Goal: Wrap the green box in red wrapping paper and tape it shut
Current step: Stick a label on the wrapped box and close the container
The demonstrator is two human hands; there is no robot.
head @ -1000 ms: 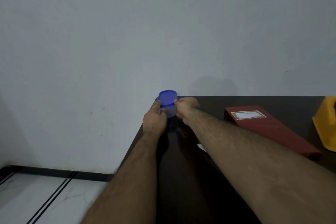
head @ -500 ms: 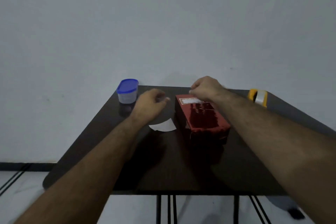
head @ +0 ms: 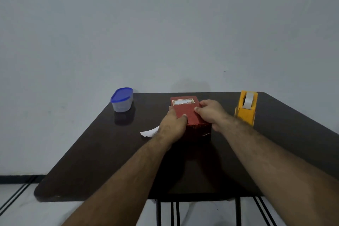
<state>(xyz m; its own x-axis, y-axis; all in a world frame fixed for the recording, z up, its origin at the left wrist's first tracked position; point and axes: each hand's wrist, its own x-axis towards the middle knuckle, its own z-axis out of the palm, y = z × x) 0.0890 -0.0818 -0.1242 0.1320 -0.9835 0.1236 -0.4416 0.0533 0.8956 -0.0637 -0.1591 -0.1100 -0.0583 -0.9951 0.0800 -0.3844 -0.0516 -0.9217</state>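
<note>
Box (head: 189, 113) in red paper, gripped from 2 sides!
Left hand (head: 172, 124) and right hand (head: 211, 113) both clasp it on the tabletop (head: 110, 152).

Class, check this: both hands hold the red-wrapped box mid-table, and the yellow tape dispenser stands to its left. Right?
Not quite. In the head view the yellow tape dispenser stands to the right of the red-wrapped box. The left hand and right hand do hold it.

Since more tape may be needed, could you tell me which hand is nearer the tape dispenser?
The right hand, holding the red box beside the tape dispenser; the left hand is on the box's far side.
</note>
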